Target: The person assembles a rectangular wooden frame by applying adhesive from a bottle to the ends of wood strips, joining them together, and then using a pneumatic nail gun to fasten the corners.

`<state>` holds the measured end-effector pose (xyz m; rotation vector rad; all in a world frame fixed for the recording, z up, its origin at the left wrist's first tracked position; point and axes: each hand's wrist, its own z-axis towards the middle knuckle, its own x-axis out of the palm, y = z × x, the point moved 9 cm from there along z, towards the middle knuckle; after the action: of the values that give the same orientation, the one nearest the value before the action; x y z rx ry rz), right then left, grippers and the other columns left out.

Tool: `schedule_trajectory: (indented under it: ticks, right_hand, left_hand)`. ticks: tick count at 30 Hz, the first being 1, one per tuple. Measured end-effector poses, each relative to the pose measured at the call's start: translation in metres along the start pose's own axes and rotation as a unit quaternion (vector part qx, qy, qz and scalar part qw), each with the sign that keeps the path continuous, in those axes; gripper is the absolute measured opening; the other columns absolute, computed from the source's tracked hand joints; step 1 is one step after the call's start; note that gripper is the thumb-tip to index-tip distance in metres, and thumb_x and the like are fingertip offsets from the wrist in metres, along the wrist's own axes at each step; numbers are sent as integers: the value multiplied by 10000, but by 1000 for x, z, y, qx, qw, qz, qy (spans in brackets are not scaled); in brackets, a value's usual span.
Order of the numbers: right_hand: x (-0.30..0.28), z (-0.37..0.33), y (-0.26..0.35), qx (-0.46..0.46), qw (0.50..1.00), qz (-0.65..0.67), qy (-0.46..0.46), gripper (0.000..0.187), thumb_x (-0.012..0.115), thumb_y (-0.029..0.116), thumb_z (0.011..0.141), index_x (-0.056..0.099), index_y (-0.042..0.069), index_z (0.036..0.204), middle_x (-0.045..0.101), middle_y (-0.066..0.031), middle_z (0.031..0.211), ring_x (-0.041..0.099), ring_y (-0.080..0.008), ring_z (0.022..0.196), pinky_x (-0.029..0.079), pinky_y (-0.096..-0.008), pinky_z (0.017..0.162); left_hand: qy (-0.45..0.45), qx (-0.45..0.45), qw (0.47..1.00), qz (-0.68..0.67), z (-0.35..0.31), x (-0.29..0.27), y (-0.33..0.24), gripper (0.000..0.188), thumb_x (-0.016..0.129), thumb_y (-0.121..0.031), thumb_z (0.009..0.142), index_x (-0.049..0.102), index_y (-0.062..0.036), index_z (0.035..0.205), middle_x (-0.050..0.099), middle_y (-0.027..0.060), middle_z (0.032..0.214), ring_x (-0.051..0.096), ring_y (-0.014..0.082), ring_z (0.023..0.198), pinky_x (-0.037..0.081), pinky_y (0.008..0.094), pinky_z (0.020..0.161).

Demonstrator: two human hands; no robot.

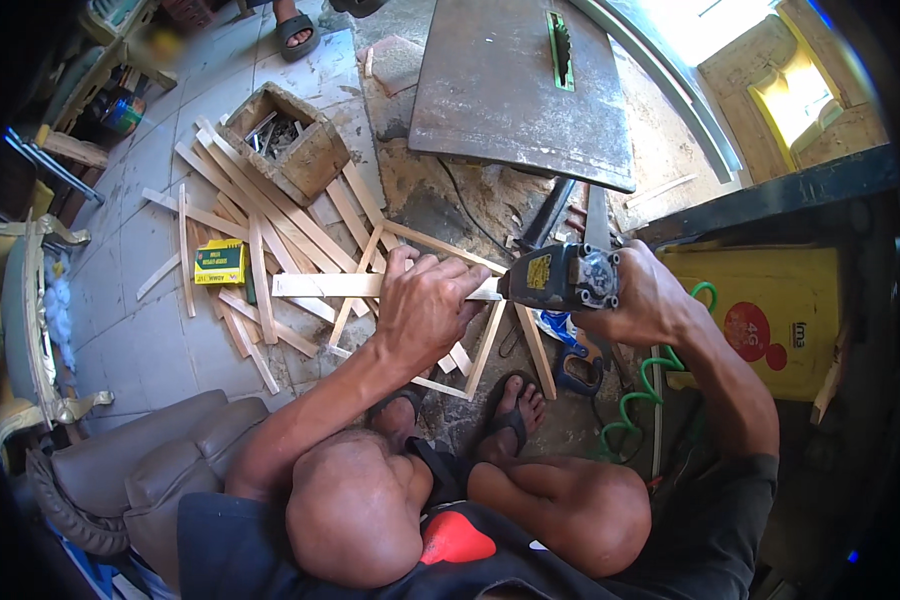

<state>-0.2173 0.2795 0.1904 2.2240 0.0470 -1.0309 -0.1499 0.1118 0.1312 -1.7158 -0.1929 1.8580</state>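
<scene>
Through my feed, the widest thing is the tiled floor (120, 340), grey and dusty, giving way to rough concrete ahead of the person's feet. Next in size comes a table saw (500, 100) at the far side, its toothed blade (564, 55) standing in a green-edged slot. To the right I have a yellow sheet (810, 290), with a coiled green hose (626, 408) just beside it.

Left of centre lies a heap of pale wooden strips (280, 222), crossing at all angles, and a wooden box (317, 165) of small metal bits sits against it. Nearer me, the right hand (642, 300) is clenched around a black and grey nailer (540, 278). The nailer's nose meets the right end of a light wooden slat (320, 286) (whether it actually presses, I can't tell from here). My view has the left hand (425, 305) grasping that slat from above, fingers curled over it, above the floor.

Smaller still, a handsaw's handle (580, 372) lies below the nailer, and a yellow-and-green carton (219, 262) rests among the strips.
</scene>
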Motion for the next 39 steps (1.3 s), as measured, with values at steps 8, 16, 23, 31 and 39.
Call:
schedule_trajectory:
  ticks: [8,16,23,31,39]
  right_hand:
    - [-1,5,13,-49,997,-49,-35,329,768,272,772,723,-50,821,671,-261,687,690,-383,633,550,-464,644]
    - [4,5,8,-32,997,-64,-30,345,777,297,786,731,-41,831,676,-280,719,706,-431,705,564,-477,679]
    - [7,3,9,26,999,-25,20,357,789,304,784,731,-47,818,678,-291,728,714,-435,715,568,-479,678]
    - [9,2,-3,25,999,-21,5,357,781,282,778,718,-69,787,650,-295,671,706,-426,655,566,-466,649]
    - [8,2,4,17,1000,-18,15,331,767,260,780,719,-67,799,643,-293,671,701,-424,651,559,-469,645]
  left_hand:
    - [-15,14,1000,4,0,-1,0,422,836,-227,797,736,-98,1187,737,64,1003,687,268,921,410,445,920]
    - [0,9,1000,22,0,7,-8,368,847,-319,786,701,-137,1070,701,50,895,698,236,896,411,435,846]
    - [5,-3,1000,19,3,11,-7,321,834,-318,771,701,-161,1016,692,35,843,692,242,808,411,421,768]
    - [-25,16,1000,-3,4,11,-9,353,873,-264,697,698,-145,980,634,23,789,661,236,761,405,399,712]
    - [-26,20,999,-6,4,10,-8,352,877,-259,690,699,-148,973,637,20,788,658,232,758,402,398,712]
